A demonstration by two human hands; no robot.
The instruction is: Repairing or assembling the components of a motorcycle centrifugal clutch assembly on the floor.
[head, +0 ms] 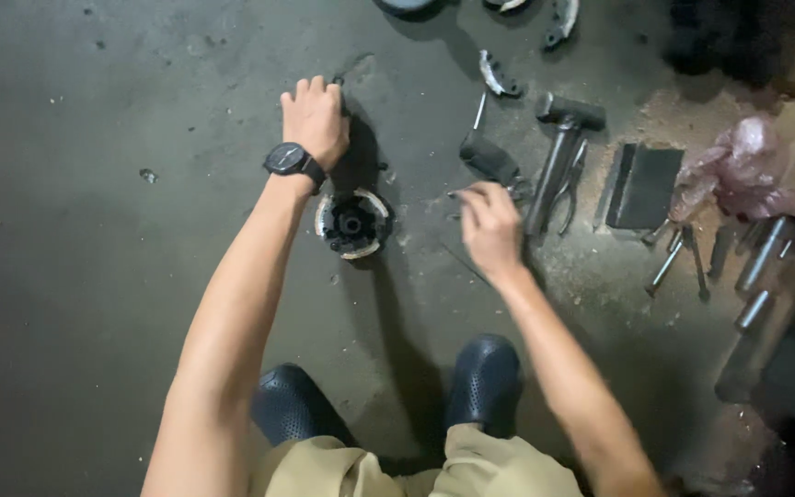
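1. Two bare hands are seen from above, stretched out over a dark concrete floor (94, 276), with two dark perforated clogs (482, 382) planted at the bottom of the view.
2. The left hand (316, 118) (black wristwatch (289, 160) on the wrist) is laid knuckles-up on the floor, fingers curled loosely; whether anything is gripped under it can't be told.
3. A round metal part (353, 222), dark in the middle with a pale rim, is sat on the floor just below that left wrist, between the two forearms. It isn't touched by either hand.
4. The right hand (489, 225) is blurred, fingers half bent and pointed toward the tools; something thin seems to be pinched at the fingertips, but it can't be made out for sure.
5. Just beyond the right hand, a hammer (558, 152) with a dark head is laid beside a pair of pliers (570, 189), and a black-handled tool (488, 158) is lying to their left.
6. Further right, a dark flat block (650, 187), a crumpled pink plastic bag (743, 166) and a scatter of metal sockets and rods (756, 262) are spread out (pretty messy spot).
7. A curved metal piece (497, 75) is left near the top edge.
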